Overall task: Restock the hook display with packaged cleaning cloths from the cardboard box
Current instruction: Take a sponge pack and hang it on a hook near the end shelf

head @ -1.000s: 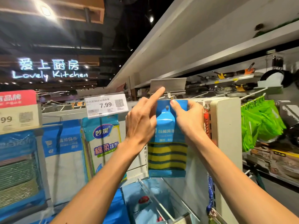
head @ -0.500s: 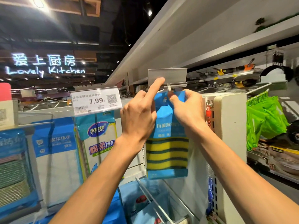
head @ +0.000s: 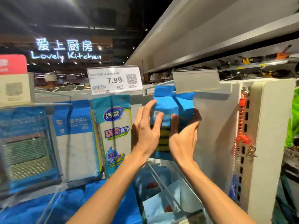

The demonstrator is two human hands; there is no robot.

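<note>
A blue cloth pack point(head: 169, 101) with yellow stripes hangs on the hook under a blank grey label holder point(head: 195, 82), and its top is crumpled. My right hand point(head: 183, 136) holds the pack's right side, thumb in front and fingers curled round its edge. My left hand point(head: 145, 128) is spread just left of the pack, with its fingertips at the pack's front. Both hands hide the pack's striped middle. The cardboard box is out of view.
Other hung packs fill the hooks to the left: a white cloth pack point(head: 115, 131) under a 7.99 price tag point(head: 114, 80), then blue packs point(head: 74, 139). Wire hooks with packs point(head: 161, 191) jut out below. A white shelf post point(head: 265, 143) with a red coiled cord point(head: 241, 126) stands right.
Both hands have dropped from the pack's top at the hook to its middle. My left index finger has left the label holder, which has tilted back down.
</note>
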